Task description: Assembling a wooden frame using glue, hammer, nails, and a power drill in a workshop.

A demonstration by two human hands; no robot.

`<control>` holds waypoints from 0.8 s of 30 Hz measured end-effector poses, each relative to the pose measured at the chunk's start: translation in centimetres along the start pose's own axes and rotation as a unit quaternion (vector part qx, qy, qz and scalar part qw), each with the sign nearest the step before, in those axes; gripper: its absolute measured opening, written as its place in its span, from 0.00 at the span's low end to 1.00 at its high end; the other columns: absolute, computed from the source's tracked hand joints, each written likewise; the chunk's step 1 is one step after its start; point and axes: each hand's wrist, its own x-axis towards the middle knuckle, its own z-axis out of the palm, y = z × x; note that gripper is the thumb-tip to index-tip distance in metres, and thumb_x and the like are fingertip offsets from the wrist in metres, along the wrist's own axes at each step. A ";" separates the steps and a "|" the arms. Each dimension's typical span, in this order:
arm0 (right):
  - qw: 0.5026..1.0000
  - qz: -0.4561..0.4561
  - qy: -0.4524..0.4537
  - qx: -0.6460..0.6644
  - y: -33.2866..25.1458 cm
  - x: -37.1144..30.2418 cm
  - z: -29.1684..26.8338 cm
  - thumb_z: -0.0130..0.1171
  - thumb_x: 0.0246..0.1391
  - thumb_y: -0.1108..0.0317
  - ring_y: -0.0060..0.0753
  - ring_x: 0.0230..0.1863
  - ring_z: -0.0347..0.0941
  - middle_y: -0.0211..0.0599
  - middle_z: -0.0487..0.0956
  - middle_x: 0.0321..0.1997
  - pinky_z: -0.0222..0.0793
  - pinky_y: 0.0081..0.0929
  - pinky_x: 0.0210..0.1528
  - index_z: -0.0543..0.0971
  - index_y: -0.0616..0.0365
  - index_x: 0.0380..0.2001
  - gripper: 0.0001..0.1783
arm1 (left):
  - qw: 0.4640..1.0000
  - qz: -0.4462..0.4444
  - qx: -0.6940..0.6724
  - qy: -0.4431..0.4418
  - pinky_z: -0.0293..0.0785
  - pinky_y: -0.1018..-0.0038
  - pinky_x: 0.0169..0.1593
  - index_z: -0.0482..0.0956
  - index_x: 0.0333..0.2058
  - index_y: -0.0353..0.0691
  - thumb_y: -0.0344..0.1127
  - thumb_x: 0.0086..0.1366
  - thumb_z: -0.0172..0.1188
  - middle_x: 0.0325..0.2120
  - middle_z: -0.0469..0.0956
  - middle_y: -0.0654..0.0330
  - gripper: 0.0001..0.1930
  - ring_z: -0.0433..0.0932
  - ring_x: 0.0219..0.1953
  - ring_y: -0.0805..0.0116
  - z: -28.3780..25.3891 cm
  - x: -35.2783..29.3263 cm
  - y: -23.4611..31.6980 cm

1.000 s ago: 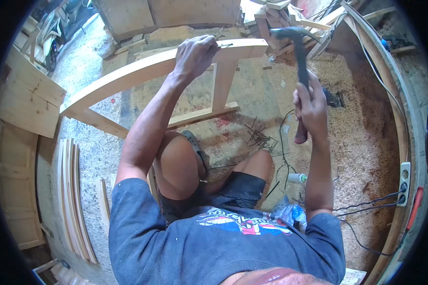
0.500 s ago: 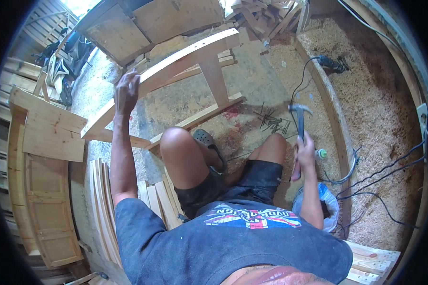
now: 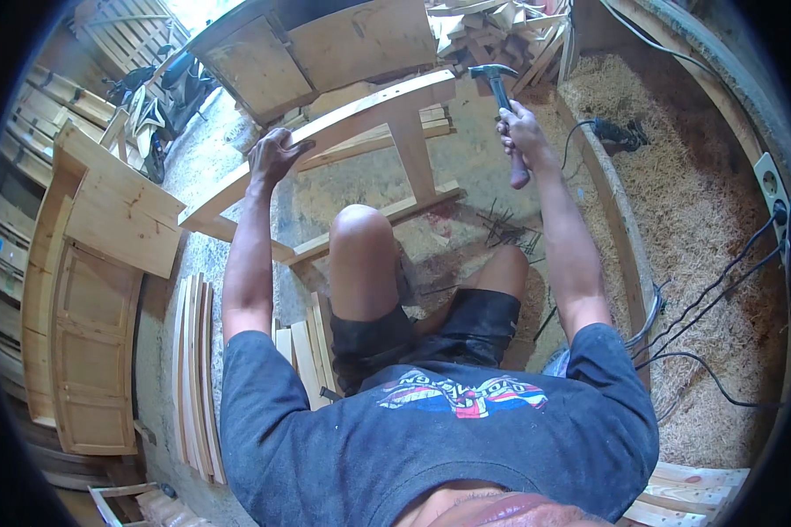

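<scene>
- Hammer (image 3: 500,92) up in the air out front, head at the top, just right of the frame (image 3: 360,114) in this view; true gap between them hard to tell.
- Right hand (image 3: 525,132) wrapped snug round the handle, fingers curled all the way in; middle of the handle hidden by the fist, red-brown end poking out below.
- Left hand (image 3: 274,156) on top of the frame's long bar, fingers bent and close together; fingertips hard to make out, so cannot tell about any small thing pinched there.
- Pale wood frame in front of the knees, long bar going from the left up to the top middle; a bit of it hidden under the left hand, and part of the low bar hidden behind the bent knee (image 3: 362,250).
- Thin dark bits (image 3: 505,228) in a messy heap on the floor, too small to tell one by one.
- Bag (image 3: 555,363) mostly hidden behind the right sleeve (image 3: 611,378).
- Dark thing (image 3: 615,132) near the wood curls (image 3: 703,290), too dim to name.
- Strips (image 3: 198,378) side by side on the floor at the left.
- Slats (image 3: 690,492) low on the right, partly hidden by the shoulder.
- Black cords (image 3: 707,294) down from the socket (image 3: 771,182), low ends hard to follow.
</scene>
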 end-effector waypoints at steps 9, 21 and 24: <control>0.993 -0.042 0.089 -0.068 -0.2 -2.7 -1.7 0.51 0.70 0.65 0.15 0.16 0.63 0.25 0.73 0.27 0.65 0.22 0.16 0.67 0.58 0.67 0.25 | 0.991 0.023 0.025 0.130 0.78 0.54 0.49 0.85 0.42 0.40 0.72 0.54 0.67 0.43 0.85 0.51 0.37 0.84 0.46 0.48 2.8 1.9 1.7; 0.974 -0.114 0.045 -0.190 -5.9 -3.1 4.5 0.54 0.71 0.64 0.10 0.15 0.60 0.23 0.74 0.28 0.60 0.16 0.14 0.64 0.53 0.72 0.29 | 0.990 0.062 -0.077 0.104 0.80 0.57 0.48 0.87 0.38 0.37 0.57 0.62 0.69 0.40 0.85 0.48 0.25 0.85 0.44 0.49 7.0 7.1 6.8; 0.969 -0.116 0.021 -0.216 -7.4 -3.7 8.4 0.55 0.70 0.64 0.10 0.20 0.57 0.21 0.71 0.29 0.56 0.15 0.19 0.70 0.52 0.67 0.25 | 0.940 0.131 -0.246 0.195 0.78 0.60 0.53 0.84 0.49 0.33 0.39 0.68 0.63 0.47 0.84 0.45 0.17 0.83 0.48 0.46 5.4 5.5 3.8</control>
